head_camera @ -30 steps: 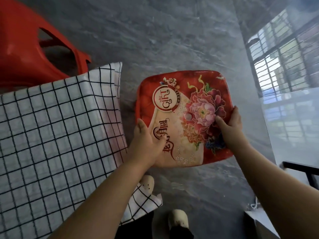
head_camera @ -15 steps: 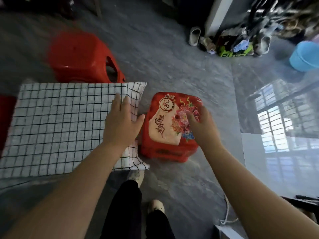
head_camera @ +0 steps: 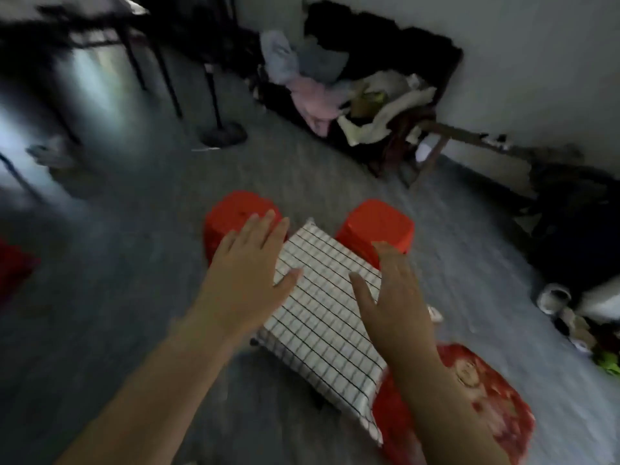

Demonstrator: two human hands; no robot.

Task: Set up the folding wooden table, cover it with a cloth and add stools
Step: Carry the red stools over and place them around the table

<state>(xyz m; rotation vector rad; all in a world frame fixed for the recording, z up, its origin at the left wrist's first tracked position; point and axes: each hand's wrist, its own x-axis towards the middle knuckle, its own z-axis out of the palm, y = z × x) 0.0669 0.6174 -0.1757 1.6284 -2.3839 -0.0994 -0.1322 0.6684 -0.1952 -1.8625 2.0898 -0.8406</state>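
A small table under a white cloth with a black grid (head_camera: pixel 322 317) stands on the grey floor in the middle of the blurred view. My left hand (head_camera: pixel 250 280) hovers open over its left edge, fingers spread. My right hand (head_camera: pixel 392 297) hovers open over its right edge. Two plain red stools (head_camera: pixel 231 213) (head_camera: pixel 379 226) stand beyond the far corners. A red stool with a flower print (head_camera: pixel 489 394) stands at the near right corner, partly behind my right forearm. The wooden table itself is hidden by the cloth.
A piece of another red thing (head_camera: pixel 13 266) shows at the left edge. A heap of clothes and cloths (head_camera: pixel 352 95) lies against the white wall. Black stand legs with a round base (head_camera: pixel 223 134) stand at the back left. Shoes and clutter (head_camera: pixel 567 317) lie at the right.
My right hand has left the flower-print stool and now hovers over the cloth beside my left hand. The view has swung round and pulled back, so more stools show around the table.
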